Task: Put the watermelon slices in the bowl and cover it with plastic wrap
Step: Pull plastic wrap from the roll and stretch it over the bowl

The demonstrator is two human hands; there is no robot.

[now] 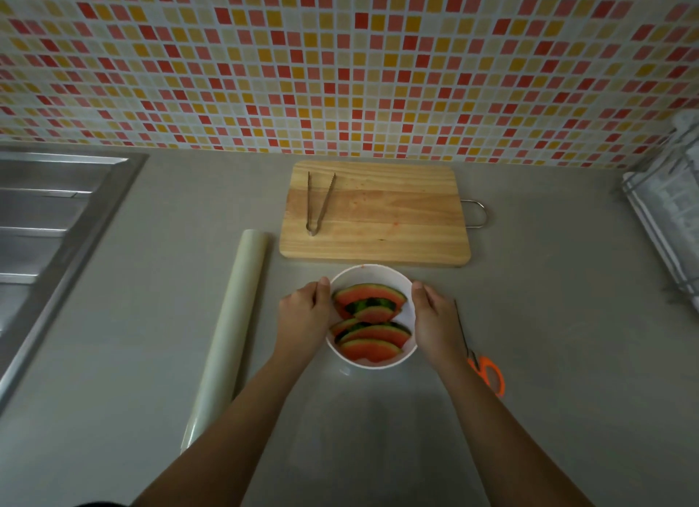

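A white bowl [368, 274] stands on the grey counter just in front of the cutting board. Several watermelon slices [372, 325] with green rind lie stacked inside it. My left hand [304, 315] grips the bowl's left side, thumb on the rim. My right hand [435, 317] grips its right side the same way. A roll of plastic wrap [230, 328] lies lengthwise on the counter to the left of the bowl, apart from my left arm.
A wooden cutting board [378, 215] with metal tongs [317, 203] lies behind the bowl. Orange-handled scissors [484, 366] lie right of my right wrist. A steel sink drainboard [49, 219] is at far left, a dish rack [669, 211] at far right.
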